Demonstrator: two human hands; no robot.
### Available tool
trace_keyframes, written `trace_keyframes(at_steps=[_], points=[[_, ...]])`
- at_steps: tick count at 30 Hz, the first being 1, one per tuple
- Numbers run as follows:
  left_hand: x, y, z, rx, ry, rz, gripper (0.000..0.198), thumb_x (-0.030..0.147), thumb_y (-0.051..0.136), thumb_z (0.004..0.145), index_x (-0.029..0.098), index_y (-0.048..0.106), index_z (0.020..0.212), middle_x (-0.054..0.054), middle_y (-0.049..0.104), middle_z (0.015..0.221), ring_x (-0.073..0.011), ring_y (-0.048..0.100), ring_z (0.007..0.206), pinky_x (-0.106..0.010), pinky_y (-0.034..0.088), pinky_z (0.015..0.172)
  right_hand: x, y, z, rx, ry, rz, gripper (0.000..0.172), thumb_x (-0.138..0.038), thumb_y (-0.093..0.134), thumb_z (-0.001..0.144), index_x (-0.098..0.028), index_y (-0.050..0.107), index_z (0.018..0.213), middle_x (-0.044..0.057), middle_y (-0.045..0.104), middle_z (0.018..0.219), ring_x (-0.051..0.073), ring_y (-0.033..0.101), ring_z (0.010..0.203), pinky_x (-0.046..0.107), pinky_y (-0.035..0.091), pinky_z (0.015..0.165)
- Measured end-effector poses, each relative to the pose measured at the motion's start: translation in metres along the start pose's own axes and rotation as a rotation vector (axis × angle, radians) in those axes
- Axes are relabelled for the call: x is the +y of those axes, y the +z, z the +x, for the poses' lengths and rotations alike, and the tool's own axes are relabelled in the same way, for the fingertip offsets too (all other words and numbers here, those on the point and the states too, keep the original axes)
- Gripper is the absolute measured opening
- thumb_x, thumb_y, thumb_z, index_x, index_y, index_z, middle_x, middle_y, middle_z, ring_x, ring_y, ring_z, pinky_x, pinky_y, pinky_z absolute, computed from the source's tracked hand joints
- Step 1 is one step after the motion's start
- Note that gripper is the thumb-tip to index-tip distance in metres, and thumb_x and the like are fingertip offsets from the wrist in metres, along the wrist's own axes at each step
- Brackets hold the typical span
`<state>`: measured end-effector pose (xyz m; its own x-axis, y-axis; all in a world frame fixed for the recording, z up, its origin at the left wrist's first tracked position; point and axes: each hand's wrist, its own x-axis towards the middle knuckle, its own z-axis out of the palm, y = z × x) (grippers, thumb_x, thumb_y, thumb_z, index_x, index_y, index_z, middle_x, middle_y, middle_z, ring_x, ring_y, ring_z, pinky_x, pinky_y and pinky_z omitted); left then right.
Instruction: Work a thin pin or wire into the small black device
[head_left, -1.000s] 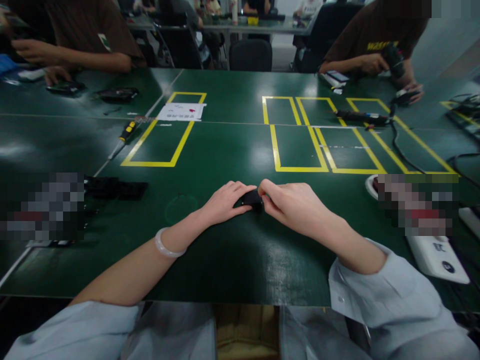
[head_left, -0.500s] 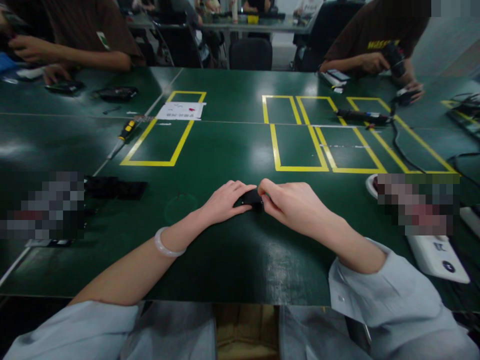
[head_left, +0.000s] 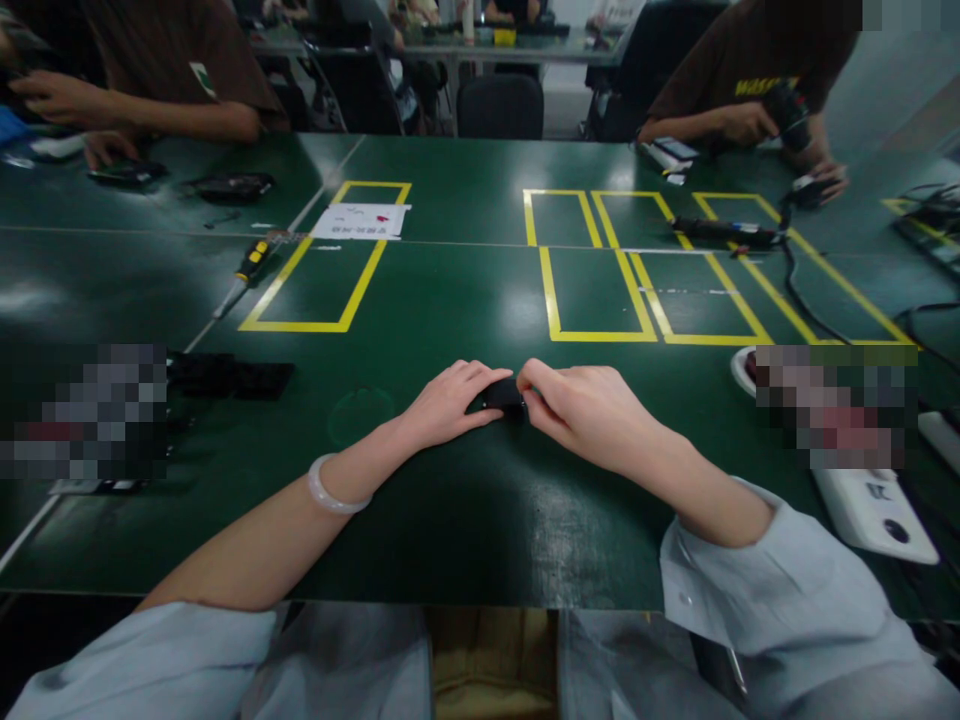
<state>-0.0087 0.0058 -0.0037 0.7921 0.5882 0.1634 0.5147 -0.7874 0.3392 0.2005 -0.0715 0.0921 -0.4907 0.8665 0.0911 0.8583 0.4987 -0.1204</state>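
A small black block-shaped part (head_left: 504,394) is on or just above the green table, between my two hands. My left hand (head_left: 455,402) grips its left end, thumb on the near side and fingers on the far side. At its right end, the curled fingers of my right hand (head_left: 574,408) pinch together. Whether they hold the part itself or something tiny at its edge is hidden. The part's exact kind does not show.
Black pieces (head_left: 229,375) lie to my left, and a white device (head_left: 874,515) to my right. Farther off are a yellow-black screwdriver (head_left: 253,262), a paper label (head_left: 360,221) and a black corded tool (head_left: 727,233). Two co-workers sit across the green table (head_left: 465,290).
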Motion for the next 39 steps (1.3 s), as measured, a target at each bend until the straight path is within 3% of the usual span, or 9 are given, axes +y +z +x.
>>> trace_keyframes(at_steps=[23,30,39], points=[[-0.002,0.0,-0.001,-0.004,-0.007,-0.008,0.05,0.045,0.052,0.093,0.024,0.043,0.137,-0.009,0.056,0.119,-0.0243,0.051,0.104,-0.039,0.042,0.092,0.005,-0.012,-0.005,-0.063,0.068,0.03,0.017,-0.028,0.036,0.096,-0.018,0.048,0.103,0.003,0.067,0.08,0.015,0.059,0.063,0.025,0.024,0.052],[-0.001,-0.001,-0.001,-0.008,-0.007,0.001,0.052,0.047,0.05,0.093,0.025,0.041,0.14,-0.009,0.056,0.117,-0.0245,0.051,0.104,-0.039,0.042,0.092,0.006,-0.01,-0.002,-0.055,0.124,-0.047,0.028,-0.041,0.034,0.098,-0.019,0.051,0.101,0.002,0.066,0.071,0.017,0.058,0.058,0.026,0.021,0.051],[-0.001,0.0,-0.001,-0.018,-0.009,0.013,0.052,0.047,0.05,0.093,0.024,0.042,0.139,-0.009,0.055,0.119,-0.0244,0.05,0.105,-0.038,0.041,0.092,0.011,-0.011,-0.004,-0.034,0.081,0.036,0.014,-0.03,0.042,0.095,-0.02,0.052,0.096,0.002,0.068,0.082,0.015,0.058,0.065,0.024,0.023,0.053]])
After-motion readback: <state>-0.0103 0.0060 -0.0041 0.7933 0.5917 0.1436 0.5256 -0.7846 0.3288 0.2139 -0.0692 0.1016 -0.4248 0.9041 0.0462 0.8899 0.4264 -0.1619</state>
